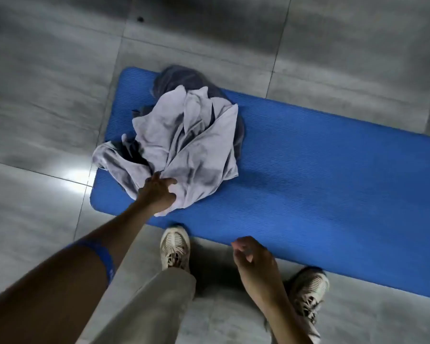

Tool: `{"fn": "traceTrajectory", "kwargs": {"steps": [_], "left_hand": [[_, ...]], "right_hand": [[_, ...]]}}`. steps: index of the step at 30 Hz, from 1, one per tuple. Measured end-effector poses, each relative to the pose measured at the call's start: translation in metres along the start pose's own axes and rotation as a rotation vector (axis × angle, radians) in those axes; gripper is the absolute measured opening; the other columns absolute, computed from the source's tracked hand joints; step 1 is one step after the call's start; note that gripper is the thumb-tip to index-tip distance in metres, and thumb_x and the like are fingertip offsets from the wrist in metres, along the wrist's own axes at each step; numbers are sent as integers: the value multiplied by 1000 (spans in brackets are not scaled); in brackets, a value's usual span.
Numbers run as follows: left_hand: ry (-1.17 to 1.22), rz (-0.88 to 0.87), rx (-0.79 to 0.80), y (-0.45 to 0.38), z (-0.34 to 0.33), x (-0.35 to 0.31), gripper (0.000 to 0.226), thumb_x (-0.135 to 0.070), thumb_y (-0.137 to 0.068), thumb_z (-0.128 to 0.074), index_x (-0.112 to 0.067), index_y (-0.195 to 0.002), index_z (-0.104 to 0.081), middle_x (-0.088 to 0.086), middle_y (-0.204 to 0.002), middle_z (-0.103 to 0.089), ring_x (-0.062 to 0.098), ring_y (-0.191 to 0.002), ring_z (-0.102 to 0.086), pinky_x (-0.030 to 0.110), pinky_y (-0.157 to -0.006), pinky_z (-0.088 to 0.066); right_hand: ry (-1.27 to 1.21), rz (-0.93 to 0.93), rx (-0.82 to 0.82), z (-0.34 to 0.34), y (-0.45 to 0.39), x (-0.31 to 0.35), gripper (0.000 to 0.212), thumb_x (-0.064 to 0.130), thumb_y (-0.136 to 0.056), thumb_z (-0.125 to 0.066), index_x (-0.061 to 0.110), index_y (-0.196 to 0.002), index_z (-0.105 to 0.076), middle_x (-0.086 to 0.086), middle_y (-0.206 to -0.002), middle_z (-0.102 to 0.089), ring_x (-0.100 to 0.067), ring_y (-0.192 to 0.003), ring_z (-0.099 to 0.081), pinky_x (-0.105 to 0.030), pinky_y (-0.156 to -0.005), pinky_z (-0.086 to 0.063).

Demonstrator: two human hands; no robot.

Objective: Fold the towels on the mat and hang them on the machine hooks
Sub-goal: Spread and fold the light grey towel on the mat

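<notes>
We find our left hand [159, 192] gripping the near edge of the light grey towel [184, 145], which lies crumpled at the left end of the blue mat [308, 170], one corner spilling onto the tiled floor [47, 108]. A darker towel [181, 76] lies bunched beneath and behind it. Nothing appears folded yet; all folding and hanging remain. Our right hand [252, 256] hovers over the mat's near edge, fingers loosely curled, holding nothing. Our shoes [175, 247] stand just beside the mat. No machine or hooks are in view.
</notes>
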State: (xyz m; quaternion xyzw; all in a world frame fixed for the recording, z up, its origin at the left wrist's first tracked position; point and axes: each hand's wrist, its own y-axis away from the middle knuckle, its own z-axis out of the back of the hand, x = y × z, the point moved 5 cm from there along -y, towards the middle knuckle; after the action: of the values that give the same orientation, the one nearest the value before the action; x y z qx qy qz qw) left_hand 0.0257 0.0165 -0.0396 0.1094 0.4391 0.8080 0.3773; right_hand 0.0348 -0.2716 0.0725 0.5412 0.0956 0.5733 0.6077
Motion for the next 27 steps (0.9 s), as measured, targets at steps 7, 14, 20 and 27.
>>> {"fn": "traceTrajectory", "kwargs": {"steps": [7, 14, 20, 27], "left_hand": [[0, -9, 182, -37, -27, 19, 48, -23, -79, -66, -12, -125, -58, 11, -136, -51, 28, -126, -48, 31, -98, -43], [510, -345, -52, 104, 63, -64, 27, -5, -62, -53, -32, -64, -46, -13, -59, -51, 4, -57, -48, 21, -54, -34], [312, -789, -52, 288, 168, -166, 33, 4, -64, -47, -27, -75, -52, -16, -63, -40, -2, -59, -40, 14, -55, -27], [322, -1047, -168, 489, 248, -284, 24, -6, -65, -45, -25, -78, -48, -12, -78, -54, 9, -76, -52, 30, -67, -45]], "right_hand": [[53, 1, 120, -46, 3, -10, 28, 27, -88, -61, 52, -79, -51, 46, -89, -56, 6, -84, -61, -9, -72, -46], [87, -41, 171, -4, 66, 24, 38, 26, -92, -58, 62, -83, -51, 23, -91, -64, 4, -87, -62, -8, -76, -46], [74, 211, -58, 102, 140, 120, 73, 15, -86, -64, 56, -133, -26, 25, -124, -53, 0, -87, -62, -13, -81, -47], [270, 723, -49, 263, 254, 231, 26, 32, -69, -51, 31, -93, -61, 17, -93, -67, -3, -84, -60, -23, -73, -47]]}}
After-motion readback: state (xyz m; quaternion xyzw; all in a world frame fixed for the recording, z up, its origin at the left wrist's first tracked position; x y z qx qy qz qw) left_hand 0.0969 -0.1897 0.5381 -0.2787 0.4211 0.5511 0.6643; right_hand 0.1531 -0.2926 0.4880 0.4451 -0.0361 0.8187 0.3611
